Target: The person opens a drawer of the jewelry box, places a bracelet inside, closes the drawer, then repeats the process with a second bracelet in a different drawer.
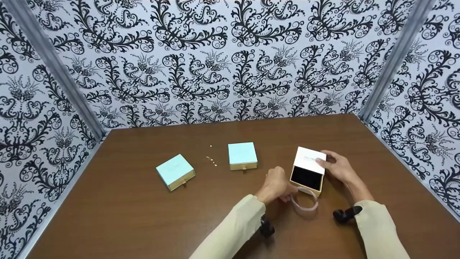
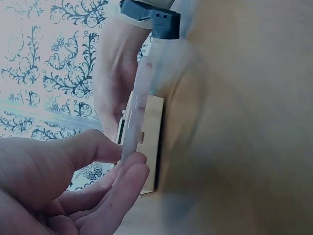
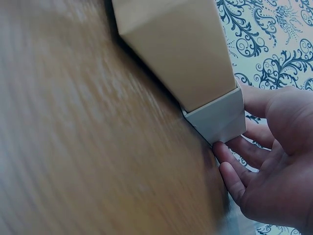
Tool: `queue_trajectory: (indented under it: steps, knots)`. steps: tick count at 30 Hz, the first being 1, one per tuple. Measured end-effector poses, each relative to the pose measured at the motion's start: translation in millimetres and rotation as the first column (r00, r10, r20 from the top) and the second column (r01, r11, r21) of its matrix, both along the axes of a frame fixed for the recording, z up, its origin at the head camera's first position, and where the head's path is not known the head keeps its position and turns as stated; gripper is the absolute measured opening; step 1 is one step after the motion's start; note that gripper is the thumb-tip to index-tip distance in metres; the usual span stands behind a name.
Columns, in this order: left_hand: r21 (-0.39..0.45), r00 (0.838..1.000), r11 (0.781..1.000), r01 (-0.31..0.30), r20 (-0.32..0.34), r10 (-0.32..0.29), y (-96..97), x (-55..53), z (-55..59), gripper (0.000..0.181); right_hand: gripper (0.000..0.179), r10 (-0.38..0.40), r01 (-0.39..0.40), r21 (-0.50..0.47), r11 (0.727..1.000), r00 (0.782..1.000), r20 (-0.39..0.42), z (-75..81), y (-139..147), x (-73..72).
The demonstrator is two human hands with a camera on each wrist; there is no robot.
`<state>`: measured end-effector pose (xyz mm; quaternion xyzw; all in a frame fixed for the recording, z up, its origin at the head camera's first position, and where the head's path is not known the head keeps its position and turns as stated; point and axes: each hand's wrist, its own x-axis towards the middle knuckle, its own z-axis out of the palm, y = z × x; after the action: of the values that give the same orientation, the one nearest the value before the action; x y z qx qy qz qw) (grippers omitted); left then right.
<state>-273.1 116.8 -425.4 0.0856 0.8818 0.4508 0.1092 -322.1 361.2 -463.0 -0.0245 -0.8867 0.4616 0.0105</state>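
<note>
My left hand [image 1: 278,184] pinches a pale, translucent bangle [image 1: 306,209] between thumb and fingers. In the left wrist view the bangle [image 2: 136,110] appears edge-on, overlapping the front of the drawer box. That box has a white sleeve [image 1: 309,160], and its drawer [image 1: 306,178] with black lining is slid partly out toward me. The bangle is at the drawer's near end, above the table. My right hand [image 1: 339,168] grips the sleeve at its far right, thumb on top. In the right wrist view, fingers curl by the sleeve's end [image 3: 220,120] and the tan drawer side [image 3: 181,54] shows.
Two closed pale-blue drawer boxes rest on the brown table [image 1: 143,223]: one in the middle [image 1: 243,154], another at the left [image 1: 175,169]. Small white bits [image 1: 212,160] lie between them. Patterned walls [image 1: 201,72] enclose the back and sides.
</note>
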Motion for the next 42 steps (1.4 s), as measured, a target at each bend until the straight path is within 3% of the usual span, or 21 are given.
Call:
queue_trajectory:
  steps: [9, 20, 29, 37, 42]
  knots:
    - [-0.057, 1.0, 0.998, 0.026, -0.014, -0.026, 0.6, -8.6, 6.8, 0.023, 0.067, -0.008, 0.008, 0.005, 1.0, 1.0, -0.003, -0.8, -1, -1.0]
    - [0.082, 0.999, 0.996, -0.034, 0.02, 0.033, 5.2, -14.8, 5.1, 0.02, 0.075, 0.02, -0.02, -0.004, 1.0, 0.999, 0.04, 0.6, 0, -0.6]
    - [0.232, 0.993, 0.967, -0.104, 0.072, 0.089, 10.0, -25.2, -0.1, 0.011, 0.076, 0.008, -0.008, -0.009, 1.0, 0.999, 0.052, 1.8, -1, -1.9]
    - [0.253, 0.99, 0.957, -0.141, 0.053, 0.132, 14.2, -34.0, 3.2, 0.018, 0.071, -0.004, 0.005, -0.024, 1.0, 0.999, 0.032, 1.4, -1, -2.2]
    - [0.269, 0.981, 0.944, -0.19, 0.03, 0.19, 21.3, -32.5, 1.5, 0.022, 0.07, -0.013, 0.013, -0.021, 1.0, 1.0, 0.026, 0.2, 0, -0.7]
